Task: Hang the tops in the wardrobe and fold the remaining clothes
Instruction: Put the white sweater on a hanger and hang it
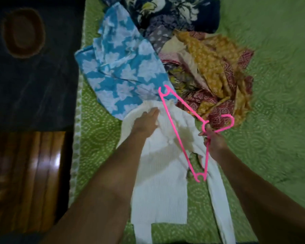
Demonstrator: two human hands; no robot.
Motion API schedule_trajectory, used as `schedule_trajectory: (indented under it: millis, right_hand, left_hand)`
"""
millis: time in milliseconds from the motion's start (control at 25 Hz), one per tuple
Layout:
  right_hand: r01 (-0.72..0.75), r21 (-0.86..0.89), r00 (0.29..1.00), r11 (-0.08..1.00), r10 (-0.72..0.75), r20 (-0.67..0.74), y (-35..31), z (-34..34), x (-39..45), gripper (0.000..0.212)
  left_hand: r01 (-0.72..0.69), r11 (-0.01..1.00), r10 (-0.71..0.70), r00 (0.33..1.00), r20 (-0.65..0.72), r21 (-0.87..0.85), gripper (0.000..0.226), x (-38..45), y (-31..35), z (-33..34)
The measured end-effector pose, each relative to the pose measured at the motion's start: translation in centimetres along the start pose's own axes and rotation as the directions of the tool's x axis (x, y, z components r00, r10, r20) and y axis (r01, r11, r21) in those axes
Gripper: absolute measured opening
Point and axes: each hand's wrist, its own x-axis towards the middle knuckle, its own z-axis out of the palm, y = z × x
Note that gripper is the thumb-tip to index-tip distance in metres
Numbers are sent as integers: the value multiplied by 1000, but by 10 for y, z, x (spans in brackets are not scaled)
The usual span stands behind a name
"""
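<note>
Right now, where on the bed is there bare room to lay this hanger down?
The green bedspread is bare to the right of the clothes pile and your right hand. A narrow strip lies left of the white top. The middle is crowded with the blue garment.

Left hand (145,123) presses the white top (158,182) on the green bedspread (271,85); right hand (212,140) grips a pink hanger (176,138).

Dim indoor light, soft motion blur, wide-angle bending at edges.
</note>
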Motion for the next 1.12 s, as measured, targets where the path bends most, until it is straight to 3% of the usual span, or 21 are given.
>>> schedule_trajectory:
  millis: [200,320,440,520,640,720,800,920,1120]
  right_hand:
    - [-51,13,994,999,50,96,-6,-34,33,24]
    - [-37,-20,981,999,40,187,-5,-37,41,26]
    - [26,-143,971,989,9,241,-11,-37,42,36]
    - [79,-230,963,970,-15,268,-20,-34,37,35]
    - [193,-281,948,940,-104,301,-32,-32,33,30]
    - [243,-346,933,906,-121,340,-40,-30,31,32]
    - [286,-406,908,868,-111,403,-50,-23,27,32]
    - [386,-498,851,777,-91,517,-77,-3,11,31]
    - [602,-656,759,455,-73,647,-122,46,-44,31]
  left_hand:
    - [182,952,-205,976,72,245,56,46,4,-9]
    - [216,911,-279,950,140,350,48,48,8,-10]
    - [428,851,-439,898,-34,304,37,37,1,-12]
    - [507,826,-525,851,11,247,35,25,-4,-15]
    - [567,779,-601,797,59,268,56,5,-3,-23]
    - [547,788,-594,797,113,284,73,-6,1,-31]
    - [540,836,-548,810,207,99,87,-14,10,-39]
    - [542,809,-479,832,281,-228,99,-29,39,-64]
    - [501,767,-422,864,273,-400,93,-75,108,-107]
